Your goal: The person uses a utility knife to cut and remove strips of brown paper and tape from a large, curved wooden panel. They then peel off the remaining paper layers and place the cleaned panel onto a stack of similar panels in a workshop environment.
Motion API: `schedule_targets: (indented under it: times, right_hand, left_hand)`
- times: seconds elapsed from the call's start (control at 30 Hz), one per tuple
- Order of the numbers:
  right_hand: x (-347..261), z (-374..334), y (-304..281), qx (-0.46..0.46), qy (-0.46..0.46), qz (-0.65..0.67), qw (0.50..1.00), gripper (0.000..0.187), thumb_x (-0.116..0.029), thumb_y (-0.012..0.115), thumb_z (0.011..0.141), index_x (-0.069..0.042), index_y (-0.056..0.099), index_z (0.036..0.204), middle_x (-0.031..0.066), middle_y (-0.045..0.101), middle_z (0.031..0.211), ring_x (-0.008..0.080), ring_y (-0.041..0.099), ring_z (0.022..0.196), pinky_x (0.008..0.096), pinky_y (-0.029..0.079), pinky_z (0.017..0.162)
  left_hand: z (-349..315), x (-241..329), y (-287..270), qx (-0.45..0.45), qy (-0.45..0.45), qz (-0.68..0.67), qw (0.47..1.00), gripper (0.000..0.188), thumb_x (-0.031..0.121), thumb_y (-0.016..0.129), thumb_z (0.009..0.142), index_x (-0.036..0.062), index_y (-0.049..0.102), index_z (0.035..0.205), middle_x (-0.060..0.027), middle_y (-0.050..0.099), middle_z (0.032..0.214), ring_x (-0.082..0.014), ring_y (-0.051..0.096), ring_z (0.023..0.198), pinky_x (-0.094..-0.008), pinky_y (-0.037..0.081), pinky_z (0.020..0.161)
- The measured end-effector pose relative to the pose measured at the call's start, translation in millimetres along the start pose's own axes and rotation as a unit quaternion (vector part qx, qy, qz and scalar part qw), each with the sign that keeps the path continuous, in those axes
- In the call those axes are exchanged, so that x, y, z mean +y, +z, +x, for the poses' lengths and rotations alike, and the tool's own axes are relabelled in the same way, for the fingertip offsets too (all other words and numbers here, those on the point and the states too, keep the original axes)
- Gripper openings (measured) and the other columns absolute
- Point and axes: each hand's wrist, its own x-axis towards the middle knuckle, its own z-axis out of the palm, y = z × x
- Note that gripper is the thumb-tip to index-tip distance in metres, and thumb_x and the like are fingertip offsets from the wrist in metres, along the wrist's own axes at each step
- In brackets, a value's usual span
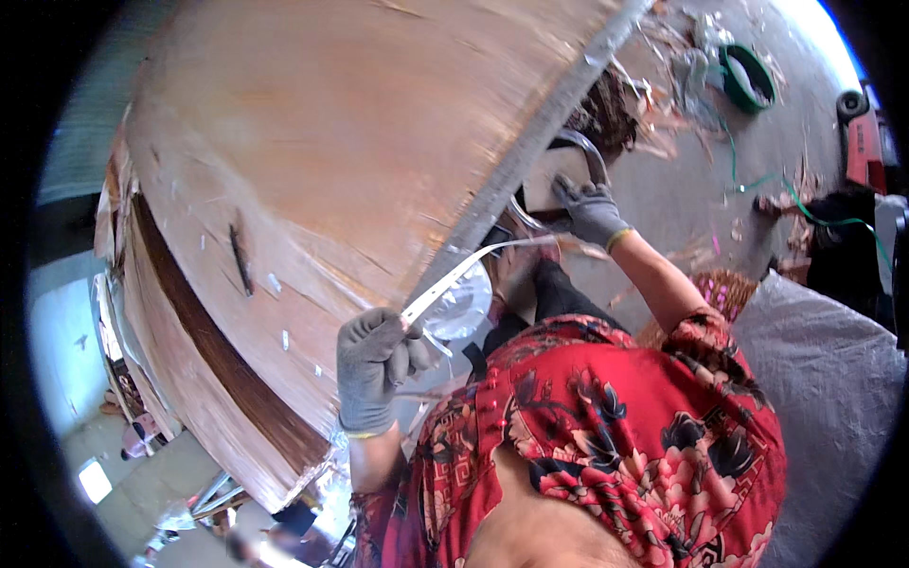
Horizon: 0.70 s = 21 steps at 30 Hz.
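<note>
My left hand (374,367), in a grey knit glove, is closed with thumb and fingers pinching the end of a narrow white strip (445,282) dotted with small holes. From there the strip curves off to the right, past the table's edge. My right hand (593,214), also gloved, has its fingers stretched out over a beige flat surface (543,182) inside a shiny metal ring, which looks like a stool. Beneath the strip is a round, silvery, see-through thing (460,305) whose kind I cannot make out. Large thin wood sheets (341,123) lie stacked to my left.
On the wood lie a dark slim tool (240,259) and small white scraps. A dark brown strip (204,322) runs along the stack. Wood shreds litter the floor around a green basket (746,79). Silvery sheeting (824,369) is at the right, near a green cord (805,214).
</note>
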Motion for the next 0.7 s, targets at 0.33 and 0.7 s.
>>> schedule_targets:
  times: [0.33, 0.7]
  right_hand:
    - [-130.2, 45.7, -217.9, 0.071, -0.199, 0.385, 0.898, 0.054, -0.021, 0.071, 0.07, -0.011, 0.052, 0.119, 0.0148, 0.062, 0.093, 0.0323, 0.06, 0.085, 0.04, 0.047, 0.072]
    - [-25.2, 144.0, -213.1, -0.013, -0.145, 0.52, 0.842, 0.036, -0.012, 0.063, 0.077, -0.003, 0.054, 0.111, 0.0164, 0.062, 0.091, 0.0316, 0.062, 0.083, 0.0364, 0.049, 0.07]
  left_hand:
    - [38.4, -14.9, 20.2, -0.044, 0.042, 0.04, 0.997, 0.029, 0.023, 0.054, 0.087, -0.005, 0.061, 0.083, -0.0055, 0.048, 0.044, -0.0119, 0.048, 0.039, -0.0221, 0.035, 0.042]
    - [167.1, 35.7, 93.8, -0.04, 0.031, 0.003, 0.999, 0.029, 0.024, 0.052, 0.089, 0.0006, 0.059, 0.073, -0.0043, 0.047, 0.044, -0.0142, 0.05, 0.042, -0.0242, 0.037, 0.045]
